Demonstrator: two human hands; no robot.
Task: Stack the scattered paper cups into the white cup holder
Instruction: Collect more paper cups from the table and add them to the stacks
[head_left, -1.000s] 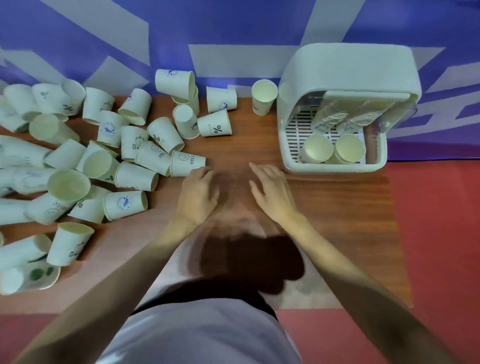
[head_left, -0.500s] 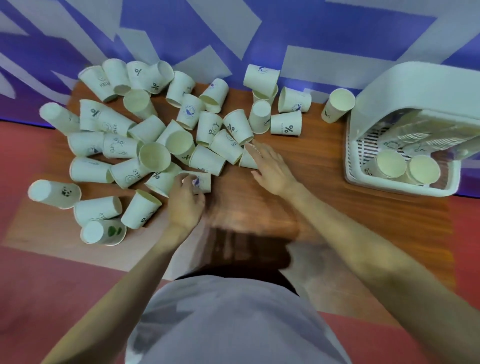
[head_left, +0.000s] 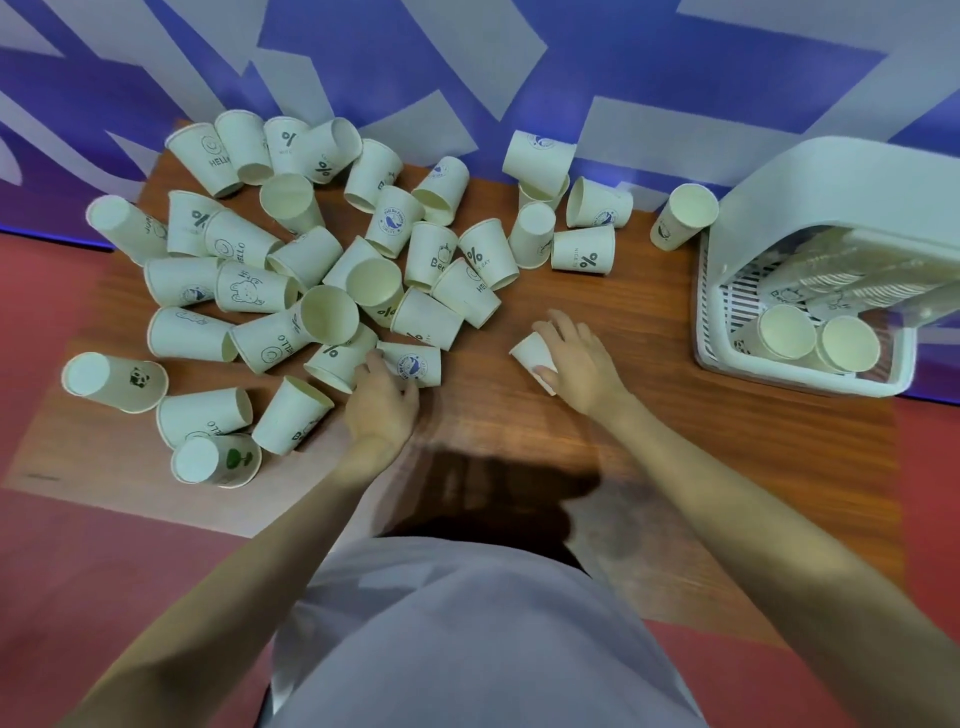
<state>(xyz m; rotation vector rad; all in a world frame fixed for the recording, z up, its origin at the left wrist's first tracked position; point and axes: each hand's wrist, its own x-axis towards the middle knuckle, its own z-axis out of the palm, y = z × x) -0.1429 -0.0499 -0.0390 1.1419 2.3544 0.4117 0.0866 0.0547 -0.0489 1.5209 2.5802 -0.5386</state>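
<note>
Now right hand (head_left: 579, 366) grips cup (head_left: 532, 356) — left hand (head_left: 382, 402) touches another.

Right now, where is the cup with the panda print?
In the head view, the panda cup lies on its side at the table's far left edge, at the pile's outer fringe, left of a HELLO cup and well away from the white cup holder.

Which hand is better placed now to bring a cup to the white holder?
The right hand. It is already closed around a paper cup and lies on the side of the white cup holder, with bare table between them. The left hand only touches a cup at the edge of the pile.
</note>
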